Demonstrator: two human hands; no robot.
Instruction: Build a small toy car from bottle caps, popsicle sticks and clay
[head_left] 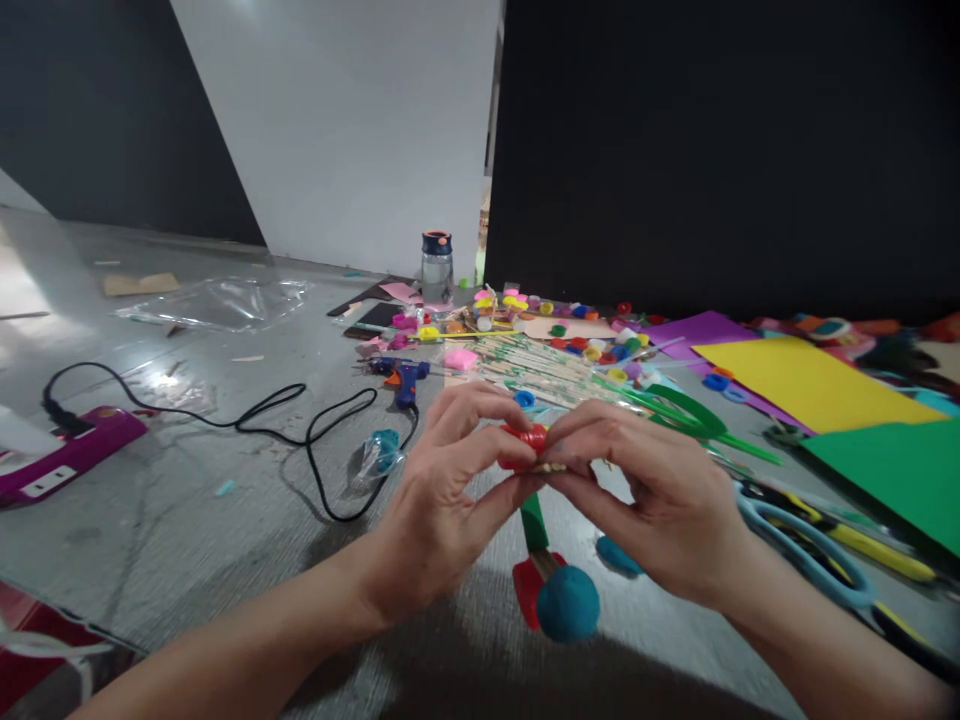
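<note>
Grip closed: left hand (448,478) and right hand (651,487) pinch the red piece (534,438), likely light and stiff, best held at its edges.

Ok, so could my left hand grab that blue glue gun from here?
Probably yes: the blue glue gun lies just beyond your left hand, and nothing seems to stand between them. That hand is busy holding the red piece, though, so it would likely have to let go first.
</note>
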